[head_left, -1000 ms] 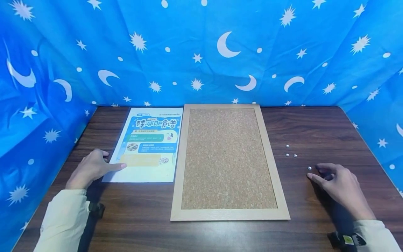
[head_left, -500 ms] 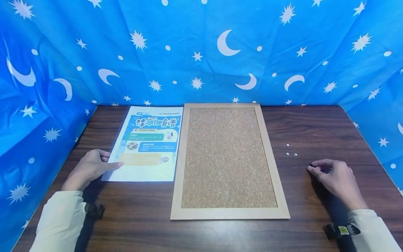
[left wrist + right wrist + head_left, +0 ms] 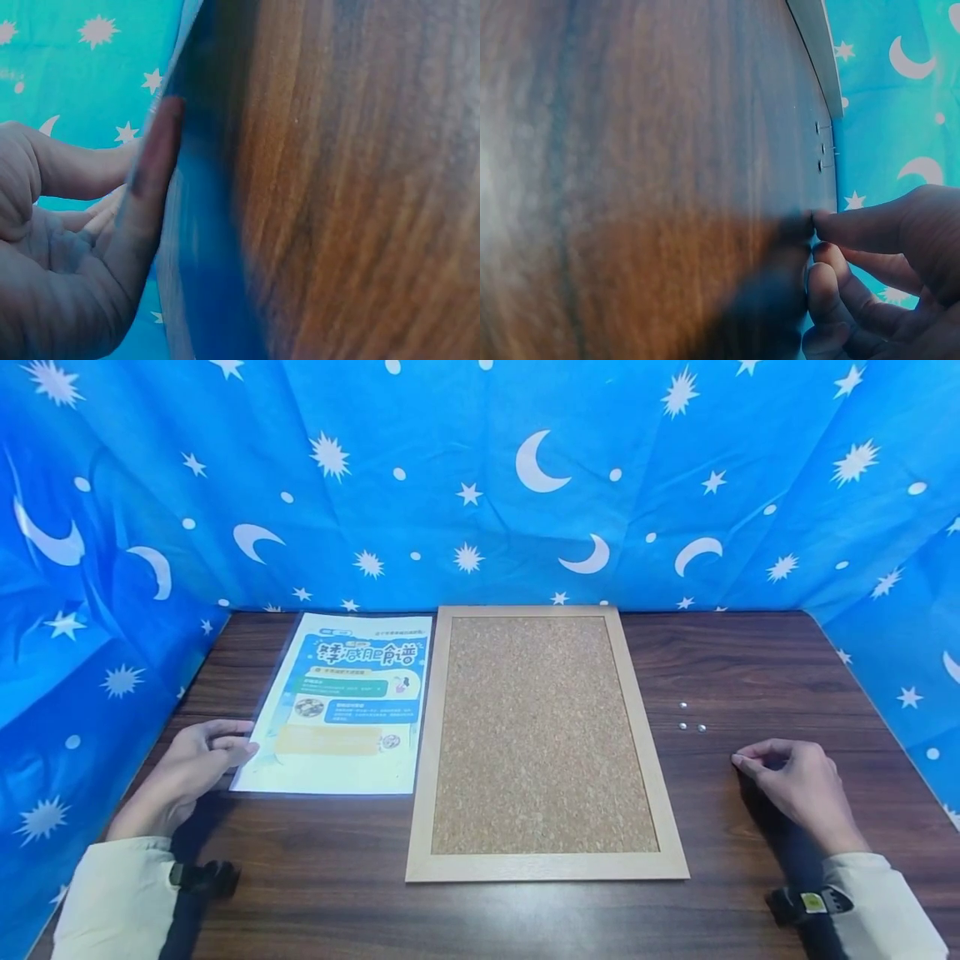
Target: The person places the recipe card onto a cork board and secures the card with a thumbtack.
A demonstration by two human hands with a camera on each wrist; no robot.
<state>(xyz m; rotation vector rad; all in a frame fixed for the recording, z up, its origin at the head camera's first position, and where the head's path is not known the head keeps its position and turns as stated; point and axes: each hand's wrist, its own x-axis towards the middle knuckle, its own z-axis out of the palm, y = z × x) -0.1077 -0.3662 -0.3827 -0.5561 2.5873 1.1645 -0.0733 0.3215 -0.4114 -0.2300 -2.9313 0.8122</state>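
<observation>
A printed sheet of paper [image 3: 352, 768] with blue, green and yellow panels lies at the left of the table. My left hand [image 3: 191, 768] pinches its left edge between thumb and fingers; the left wrist view shows the hand [image 3: 82, 247] edge-on at the sheet. Right of the board, my right hand [image 3: 806, 789] pinches a thumbtack, hidden behind the fingertips, close to the tabletop. The right wrist view has this hand's thumb and index finger meeting [image 3: 870, 232]. Beyond lie loose thumbtacks [image 3: 701, 727], their points upward in the right wrist view [image 3: 821, 148].
A cork board [image 3: 547, 735] in a pale wooden frame [image 3: 547, 867] lies mid-table, close beside the sheet. The dark wood-grain table [image 3: 315, 877] is bordered at the back and sides by a blue curtain [image 3: 435, 435] with moons and stars.
The right fingers have closed on the nearest thumbtack, which no longer shows on the table. My left hand has slid left along the sheet, and the sheet has shifted slightly left.
</observation>
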